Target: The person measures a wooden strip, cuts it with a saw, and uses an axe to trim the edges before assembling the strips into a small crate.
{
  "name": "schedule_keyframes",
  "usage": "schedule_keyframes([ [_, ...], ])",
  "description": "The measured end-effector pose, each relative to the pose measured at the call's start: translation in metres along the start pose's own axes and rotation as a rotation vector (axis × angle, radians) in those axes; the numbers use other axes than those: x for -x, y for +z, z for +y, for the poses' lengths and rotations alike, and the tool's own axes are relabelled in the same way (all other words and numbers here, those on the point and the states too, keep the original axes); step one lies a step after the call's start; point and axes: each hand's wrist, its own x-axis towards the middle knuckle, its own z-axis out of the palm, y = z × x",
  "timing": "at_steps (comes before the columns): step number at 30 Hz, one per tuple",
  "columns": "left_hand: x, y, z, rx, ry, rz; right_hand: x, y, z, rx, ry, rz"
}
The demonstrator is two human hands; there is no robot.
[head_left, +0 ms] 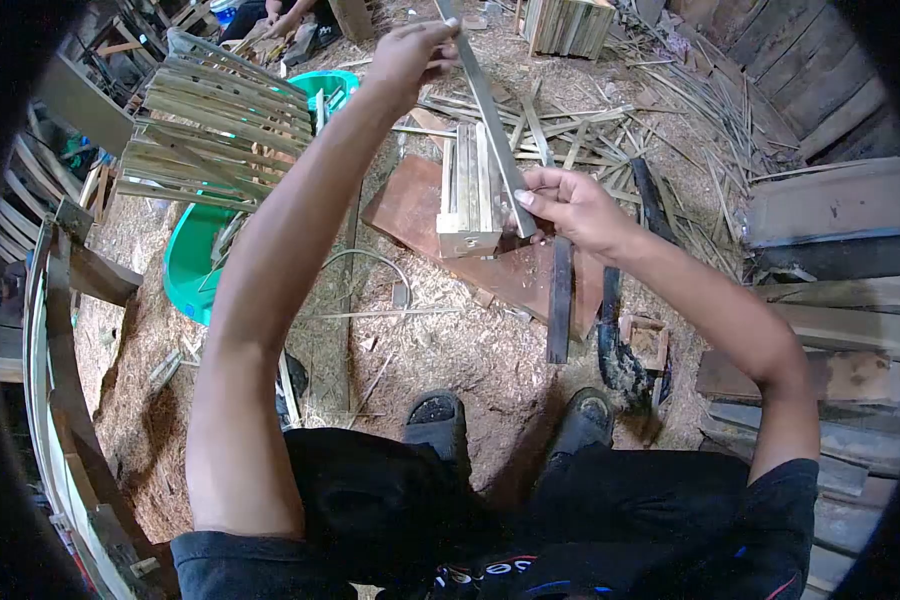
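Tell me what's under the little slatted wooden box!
A brown board shows around the base of the slatted box, so the box seems to sit on it. What's directly underneath can't be seen; the box covers it.

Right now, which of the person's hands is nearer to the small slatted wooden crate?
Right. The right hand is just right of the near end of the crate; the left hand is farther away, beyond its far end.

Left arm (290, 220) stretches, right arm (712, 298) bends, hands (587, 215) grip.
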Motion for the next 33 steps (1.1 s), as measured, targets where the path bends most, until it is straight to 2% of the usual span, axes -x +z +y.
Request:
schedule_keyframes([
  [2,0.007,0.001,-0.015,-0.186,-0.051,0.033,-0.002,0.003,0.008,0.044,0.008,0.024],
  [3,0.009,-0.002,-0.037,-0.162,-0.055,-0.027,-0.003,0.008,0.013,0.068,0.022,0.040],
  [4,0.022,0.000,-0.045,-0.285,-0.113,-0.040,-0.003,0.015,0.017,0.094,0.038,0.054],
  [5,0.035,0.001,-0.052,-0.410,-0.172,-0.054,-0.004,0.025,0.023,0.070,0.108,0.065],
  [7,0.040,-0.020,-0.094,-0.428,-0.196,-0.146,-0.004,0.050,0.038,0.007,0.245,0.094],
  [9,0.063,-0.036,-0.112,-0.578,-0.309,-0.163,-0.017,0.058,0.089,-0.022,0.270,0.011],
  [11,0.076,-0.052,-0.137,-0.655,-0.362,-0.142,-0.017,0.072,0.104,0.077,0.258,-0.035],
  [14,0.082,-0.066,-0.169,-0.742,-0.286,-0.142,-0.027,0.085,0.138,-0.109,0.255,-0.035],
  [17,0.078,-0.075,-0.191,-0.848,-0.058,-0.100,-0.039,0.091,0.160,-0.197,0.289,-0.067],
  [20,0.056,-0.091,-0.234,-0.839,-0.076,-0.060,-0.033,0.092,0.166,-0.207,0.297,-0.109],
  [23,0.049,-0.091,-0.237,-0.776,-0.091,-0.134,-0.023,0.093,0.164,-0.297,0.344,-0.092],
  [24,0.050,-0.089,-0.234,-0.750,-0.101,-0.167,-0.023,0.094,0.162,-0.240,0.361,-0.088],
  [33,0.066,-0.064,-0.197,-0.506,-0.326,-0.052,-0.014,0.089,0.156,-0.221,0.366,-0.122],
])
